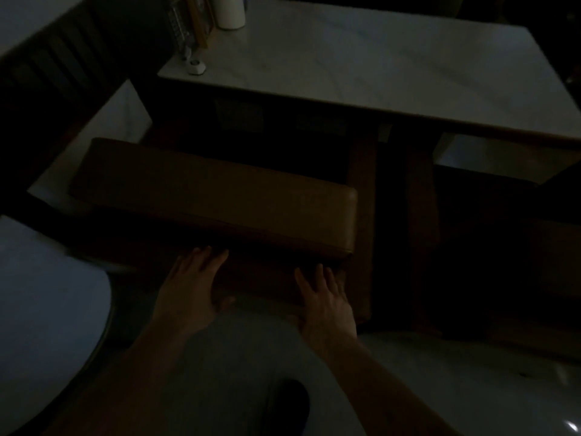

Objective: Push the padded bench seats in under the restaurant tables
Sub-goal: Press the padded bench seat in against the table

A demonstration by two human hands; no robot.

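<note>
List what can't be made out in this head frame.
- Contact of left hand and right hand with the padded bench seat: its near side is in deep shadow.
- Space under the table: too dark to see legs or clearance.
- White cylinder and rack at the table's far corner: cut off by the top edge.
- Right of the bench: dark, shapes unclear.

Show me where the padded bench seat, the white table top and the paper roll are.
padded bench seat point(213, 196): head view, middle of the cushion top.
white table top point(361, 67): head view, bare marble surface.
paper roll point(230, 11): head view, its white side.
</note>
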